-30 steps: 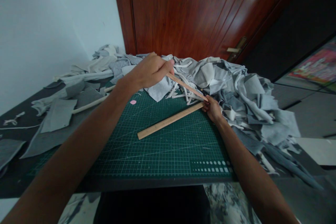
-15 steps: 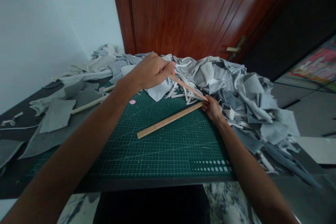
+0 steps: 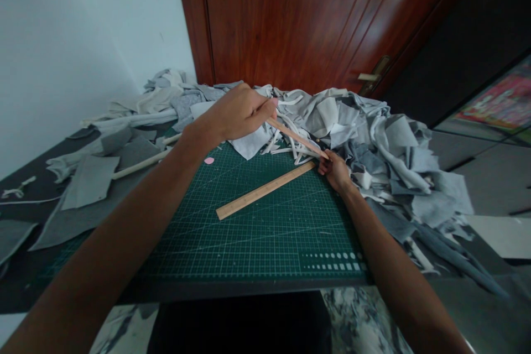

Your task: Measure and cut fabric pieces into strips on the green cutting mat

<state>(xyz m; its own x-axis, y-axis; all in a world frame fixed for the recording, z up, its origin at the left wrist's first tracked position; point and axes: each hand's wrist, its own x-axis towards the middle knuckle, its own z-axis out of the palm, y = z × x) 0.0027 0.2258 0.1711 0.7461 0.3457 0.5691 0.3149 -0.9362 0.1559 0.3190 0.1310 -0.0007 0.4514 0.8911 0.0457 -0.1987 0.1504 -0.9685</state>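
Note:
A narrow, flat, peach-coloured strip (image 3: 296, 136) runs straight and slanting between my two hands, above the far part of the green cutting mat (image 3: 265, 243). My left hand (image 3: 244, 113) is closed on its upper left end, thumb pressed along it. The fingers of my right hand (image 3: 335, 170) pinch the lower right end. I cannot tell what the strip is made of. Below it, a wooden ruler (image 3: 265, 190) lies diagonally on the mat, its far end close to my right fingers. A small pink round piece (image 3: 209, 161) rests on the mat near my left forearm.
Heaped grey and white fabric scraps (image 3: 398, 149) line the back and right of the dark table. Further grey cloth pieces (image 3: 91, 177) lie at the left. Thin white strips (image 3: 290, 146) are piled behind the mat. A wooden door (image 3: 282, 16) stands just beyond.
The ruler's far end has dropped slightly and moved a little away from my right fingers; it now looks flat on the mat. Both hands keep the strip in nearly the same place.

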